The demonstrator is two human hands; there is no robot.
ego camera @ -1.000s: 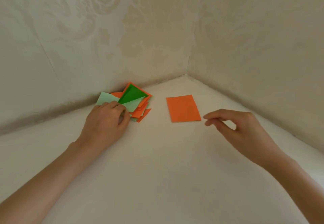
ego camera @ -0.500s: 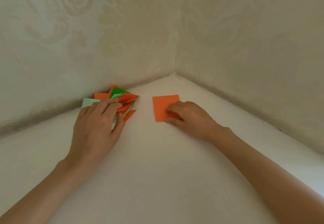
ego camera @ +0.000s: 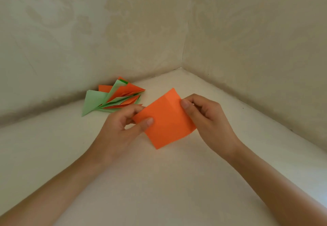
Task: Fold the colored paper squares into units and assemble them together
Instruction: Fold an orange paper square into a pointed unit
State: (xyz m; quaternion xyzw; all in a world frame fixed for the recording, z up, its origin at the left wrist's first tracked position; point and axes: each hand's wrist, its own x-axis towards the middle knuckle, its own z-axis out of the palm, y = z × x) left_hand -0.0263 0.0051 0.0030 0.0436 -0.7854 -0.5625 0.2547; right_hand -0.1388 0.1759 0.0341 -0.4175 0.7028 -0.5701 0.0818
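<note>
An orange paper square [ego camera: 167,119] hangs tilted above the pale surface, held between both hands. My left hand [ego camera: 123,130] pinches its left corner between thumb and fingers. My right hand [ego camera: 207,117] pinches its right edge, thumb on top. A faint crease runs near the square's upper corner. Behind and to the left lies a loose pile of folded orange and green papers [ego camera: 115,98], fanned open, with neither hand on it.
The pale surface [ego camera: 159,181] ends in a corner where two patterned cream walls [ego camera: 184,39] meet, just behind the papers. The right wall runs diagonally toward the near right.
My left hand left the paper pile and came over to the orange square. My right hand lifted the square off the surface, and both hands now hold it nearer to me.
</note>
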